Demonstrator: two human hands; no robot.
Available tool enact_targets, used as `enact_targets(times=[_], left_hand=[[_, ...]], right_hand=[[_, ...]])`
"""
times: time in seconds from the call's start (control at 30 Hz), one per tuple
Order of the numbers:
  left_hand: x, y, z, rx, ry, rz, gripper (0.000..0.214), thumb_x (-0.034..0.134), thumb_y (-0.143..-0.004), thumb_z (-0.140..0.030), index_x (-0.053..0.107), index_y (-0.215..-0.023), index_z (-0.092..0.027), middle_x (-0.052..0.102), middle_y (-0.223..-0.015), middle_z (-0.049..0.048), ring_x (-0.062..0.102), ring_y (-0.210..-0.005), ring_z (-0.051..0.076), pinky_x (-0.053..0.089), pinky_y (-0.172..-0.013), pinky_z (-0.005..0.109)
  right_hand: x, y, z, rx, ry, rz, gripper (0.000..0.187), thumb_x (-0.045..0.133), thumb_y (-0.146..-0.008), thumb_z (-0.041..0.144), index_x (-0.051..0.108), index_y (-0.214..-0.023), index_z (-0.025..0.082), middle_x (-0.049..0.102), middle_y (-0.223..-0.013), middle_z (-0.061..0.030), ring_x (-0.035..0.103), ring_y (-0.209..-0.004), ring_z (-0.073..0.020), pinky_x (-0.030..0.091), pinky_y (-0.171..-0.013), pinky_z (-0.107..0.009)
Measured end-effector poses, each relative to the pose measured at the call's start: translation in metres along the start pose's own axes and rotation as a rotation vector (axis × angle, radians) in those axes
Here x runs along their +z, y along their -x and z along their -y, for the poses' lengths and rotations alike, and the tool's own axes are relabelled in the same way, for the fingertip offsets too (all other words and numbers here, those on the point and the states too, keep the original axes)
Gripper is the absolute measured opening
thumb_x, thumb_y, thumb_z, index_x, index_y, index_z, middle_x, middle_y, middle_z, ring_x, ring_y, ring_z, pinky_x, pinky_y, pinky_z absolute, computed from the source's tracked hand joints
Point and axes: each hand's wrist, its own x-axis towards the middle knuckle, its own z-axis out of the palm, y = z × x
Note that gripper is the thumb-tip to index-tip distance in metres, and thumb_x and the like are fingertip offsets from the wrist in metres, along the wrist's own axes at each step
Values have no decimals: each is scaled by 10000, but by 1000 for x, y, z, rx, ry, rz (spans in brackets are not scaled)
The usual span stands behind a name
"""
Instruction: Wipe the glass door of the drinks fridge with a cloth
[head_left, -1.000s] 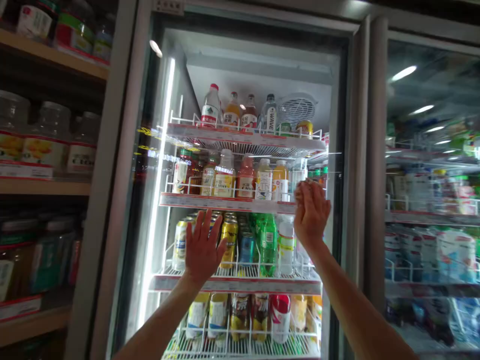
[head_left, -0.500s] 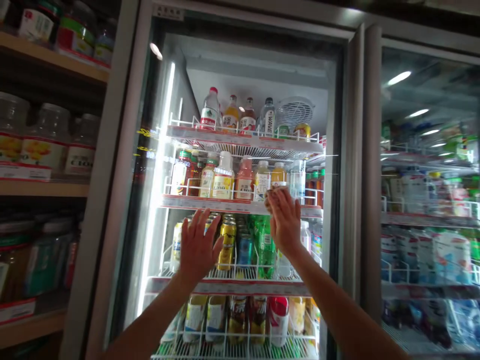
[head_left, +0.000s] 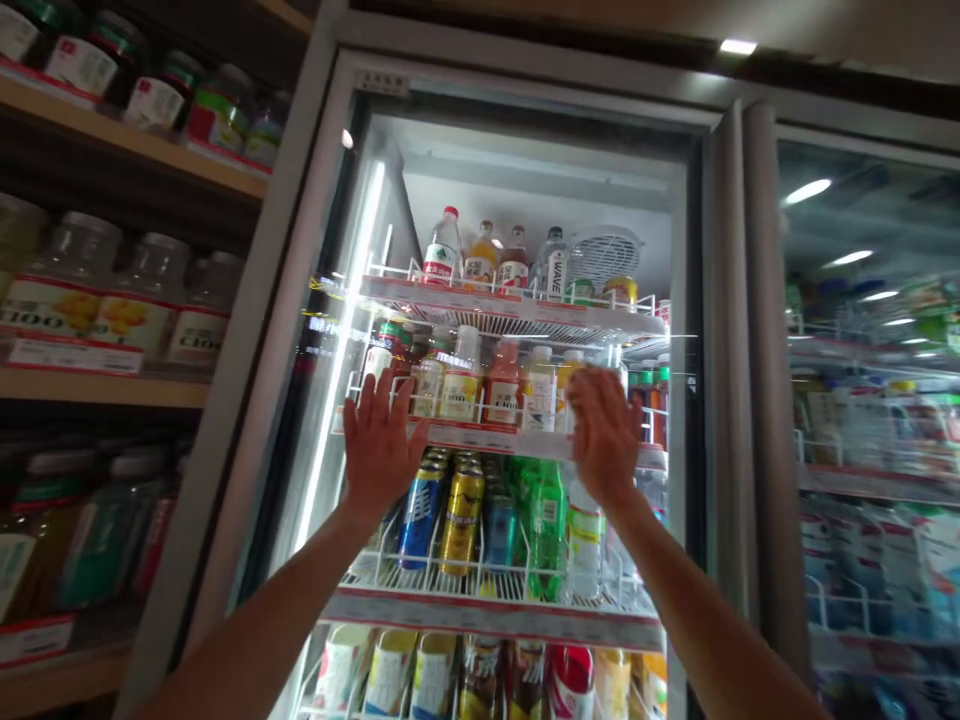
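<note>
My left hand is raised in front of the glass door of a drinks fridge, fingers spread and holding nothing visible. My right hand is up to the right, slightly blurred, its fingers stretched out towards the glass. Whether either palm touches the pane I cannot tell. Behind the glass near my left hand are a blue can and a gold can. Below my right hand stand a green bottle and a clear bottle. Juice bottles line the shelf between my hands.
On the left, wooden shelves carry jars and bottles. A vertical metal door frame separates this fridge from another glass-fronted fridge on the right. Water and juice bottles stand on the top shelf; cans fill the lower one.
The view has tilted upward and shifted left. My left hand has risen towards the juice shelf. My right hand has moved right; the brownish patch at its fingertips no longer shows clearly.
</note>
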Motion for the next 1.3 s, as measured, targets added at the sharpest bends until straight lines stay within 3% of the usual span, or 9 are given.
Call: enact_targets(times=[0.1, 0.27, 0.43, 0.63, 0.8, 0.87, 1.03, 1.2, 1.3], left_hand=[[-1, 0, 1, 16, -27, -4, 545, 375, -901, -399, 319, -1399, -185, 280, -1480, 128, 180, -1395, 270, 165, -1116, 504], [0, 0, 2, 29, -38, -25, 555, 388, -900, -387, 293, -1411, -194, 278, -1482, 122, 176, -1396, 266, 165, -1116, 501], [1, 1, 1, 31, -40, -51, 569, 394, -899, -369, 254, -1425, -204, 277, -1482, 118, 187, -1393, 266, 171, -1112, 509], [1, 1, 2, 28, -40, -56, 569, 402, -897, -371, 259, -1424, -211, 271, -1485, 111, 189, -1392, 270, 167, -1116, 503], [1, 1, 1, 37, -60, -51, 555, 401, -898, -359, 283, -1414, -194, 290, -1477, 122, 194, -1391, 267, 163, -1117, 493], [1, 1, 1, 37, -73, -42, 550, 398, -898, -358, 294, -1408, -180, 287, -1477, 131, 196, -1390, 271, 160, -1117, 494], [2, 1, 2, 48, -89, -60, 539, 397, -900, -351, 309, -1400, -168, 300, -1470, 138, 191, -1392, 268, 155, -1120, 486], [1, 1, 2, 53, -117, -50, 520, 399, -900, -356, 351, -1375, -151, 330, -1453, 153, 210, -1385, 281, 181, -1107, 488], [-5, 0, 6, 79, -135, -7, 506, 383, -904, -364, 364, -1367, -161, 336, -1452, 143, 230, -1379, 278, 217, -1094, 481]], right_hand=[[5, -18, -12, 162, 17, -121, 471, 370, -878, 172, 431, -1345, 193, 453, -1385, -112, 341, -1331, -246, 282, -1059, -490], [4, -24, -12, -101, -16, 54, 510, 374, -863, 146, 398, -1366, 228, 443, -1401, -70, 319, -1345, -211, 257, -1082, -452], [4, -42, -33, 225, 49, -121, 453, 362, -868, 186, 473, -1307, 169, 492, -1339, -139, 397, -1281, -260, 320, -1006, -503], [13, -47, -6, -76, 14, 26, 471, 353, -872, 167, 437, -1332, 216, 448, -1396, -87, 327, -1341, -227, 283, -1054, -482], [20, -65, -12, 204, 66, -83, 441, 360, -876, 200, 471, -1302, 179, 463, -1374, -130, 381, -1299, -273, 316, -1012, -524], [22, -67, -4, 201, 59, -59, 445, 356, -872, 193, 472, -1301, 172, 448, -1387, -126, 357, -1315, -273, 315, -1019, -511], [26, -63, 29, -235, -5, 162, 493, 382, -863, 168, 408, -1346, 259, 391, -1442, -37, 260, -1372, -206, 219, -1097, -468], [33, -87, 24, 90, 11, 25, 479, 329, -873, 166, 424, -1339, 221, 410, -1423, -93, 310, -1344, -254, 266, -1041, -533], [38, -90, 39, -35, -26, 88, 458, 345, -878, 179, 444, -1324, 207, 404, -1431, -77, 285, -1355, -254, 269, -1049, -511]])
